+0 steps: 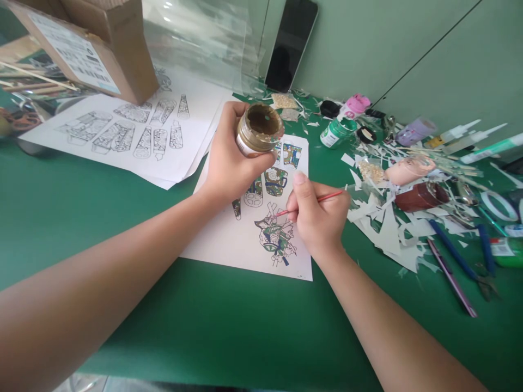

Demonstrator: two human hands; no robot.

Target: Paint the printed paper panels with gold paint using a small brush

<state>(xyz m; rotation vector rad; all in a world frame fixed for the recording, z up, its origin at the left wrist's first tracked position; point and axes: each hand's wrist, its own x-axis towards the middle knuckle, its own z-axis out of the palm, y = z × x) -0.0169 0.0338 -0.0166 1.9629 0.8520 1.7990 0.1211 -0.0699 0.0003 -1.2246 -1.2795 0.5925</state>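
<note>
A green table (196, 321) runs to a pale green wall, with a cardboard box (102, 43) far left and paper scraps (388, 223) right. The left hand (229, 163) curls tight around one open gold paint jar (259, 129), raised above the colouring sheet (245, 239) at centre. The right hand (318, 218) pinches one red paintbrush (322, 198), its tip on the sheet's coloured figure.
</note>
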